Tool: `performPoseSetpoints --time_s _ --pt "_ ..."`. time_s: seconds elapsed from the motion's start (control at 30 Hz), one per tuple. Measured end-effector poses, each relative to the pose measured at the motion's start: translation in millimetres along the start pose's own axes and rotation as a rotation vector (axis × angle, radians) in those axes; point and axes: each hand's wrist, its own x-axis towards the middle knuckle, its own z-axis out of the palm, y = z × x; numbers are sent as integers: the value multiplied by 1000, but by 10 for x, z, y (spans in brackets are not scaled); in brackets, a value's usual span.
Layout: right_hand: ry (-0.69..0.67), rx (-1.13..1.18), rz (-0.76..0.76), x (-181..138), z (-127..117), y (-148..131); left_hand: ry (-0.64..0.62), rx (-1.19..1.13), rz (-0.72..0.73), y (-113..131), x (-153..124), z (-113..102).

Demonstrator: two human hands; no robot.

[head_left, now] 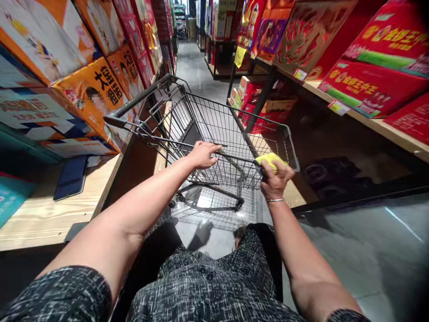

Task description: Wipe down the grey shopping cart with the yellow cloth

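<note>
Black wire mesh formed the shopping cart (234,109) that stood sideways in front of us at twelve o'clock, its thick dark-grey tubular handle (134,102) angled off toward eleven and its far end toward one. Our left hand (203,155) lay palm down at the thin dark metal rail (237,157) along the cart's near side, fingers stretched out and thumb apart, closed on nothing; whether the palm pressed on the metal we could not tell. Our right hand (276,179), with a slim silver-coloured bracelet (275,200) at the wrist, was at one o'clock, its fingers curled over a bright yellow soft cloth (268,159) that it held against the end of that rail. Below the mesh, we saw a black caster wheel (238,205) on the pale, shiny floor (214,230). At nine o'clock, a dark, flat, rectangular phone (70,178) rested on a light-brown wooden shelf (36,223), and beyond it, toward ten, we had stacked orange cardboard boxes (90,89) with black lettering. At two o'clock, glossy red boxes (372,85) with yellow lettering sat on another pale wooden shelf (378,120), and a small yellow paper tag (240,57) hung near twelve. Our own black-and-white flecked clothing (208,290) filled six o'clock.
</note>
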Motion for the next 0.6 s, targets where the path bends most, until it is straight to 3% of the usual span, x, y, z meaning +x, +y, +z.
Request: performPoseSetpoints --time_s 0.07,0.17,0.33,0.43,0.53,0.6 --pt "-18 1 42 -174 115 -127 23 13 7 21 -13 69" --pt "-168 0 110 -461 282 -296 44 6 -1 40 -4 124" --pt "-690 -56 238 -943 463 -432 17 -35 -26 42 48 110" --pt "-863 -49 240 -1047 431 -417 27 -59 -25 44 49 103" --pt "-810 14 167 -868 234 -375 22 -71 -25 53 27 97" --pt "-628 90 74 -600 13 -329 22 -75 -22 60 13 94"
